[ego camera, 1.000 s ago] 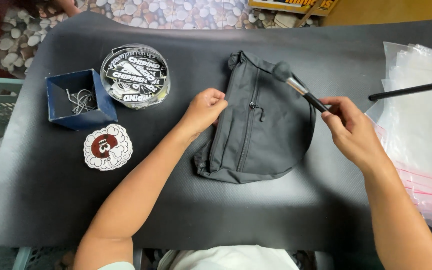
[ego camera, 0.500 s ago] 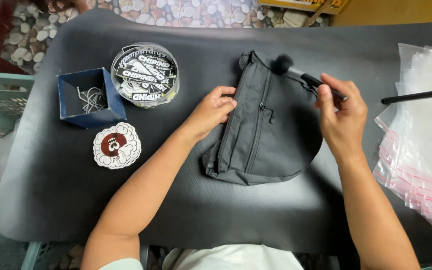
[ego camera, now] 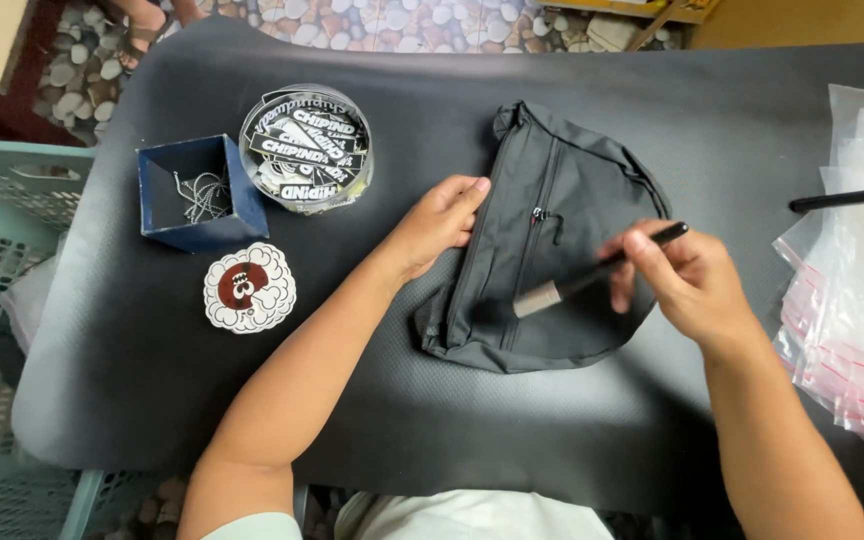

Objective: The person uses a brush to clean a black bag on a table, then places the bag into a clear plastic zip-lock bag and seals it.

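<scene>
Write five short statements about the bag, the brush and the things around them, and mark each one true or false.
1. The right hand holds a brush over the bag. True.
2. The left hand grips the blue box. False: it rests on the bag's left edge, apart from the box.
3. The bag lies on a black mat. True.
4. The round clear tub stands to the right of the bag. False: it stands to the left, beside the blue box.
5. Clear plastic bags lie at the right edge of the mat. True.
</scene>
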